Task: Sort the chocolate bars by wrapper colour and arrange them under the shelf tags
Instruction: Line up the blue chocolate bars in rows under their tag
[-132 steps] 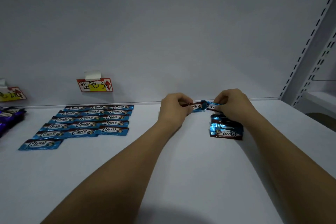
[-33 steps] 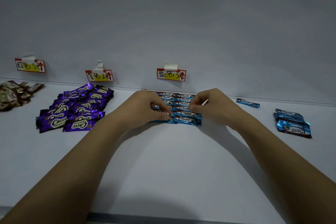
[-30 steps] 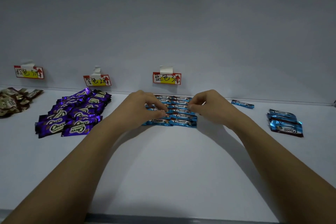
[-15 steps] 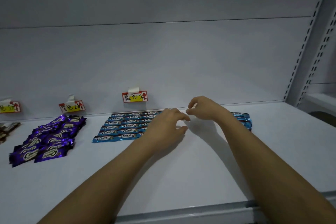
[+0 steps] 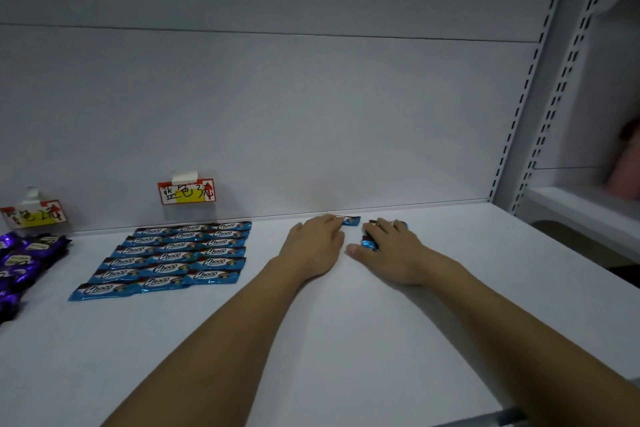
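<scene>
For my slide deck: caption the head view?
Both hands reach loose blue bars right of the sorted blue rows.

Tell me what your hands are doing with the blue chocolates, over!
Left hand touching single blue bar at back wall. Right hand covering small blue pile, grip unclear. Sorted blue rows under tag. Nothing blocking.

Both bare arms reached forward; left hand [image 5: 313,243] lay palm down with fingers outstretched, right hand [image 5: 391,251] lay palm down, fingers spread flat
</scene>
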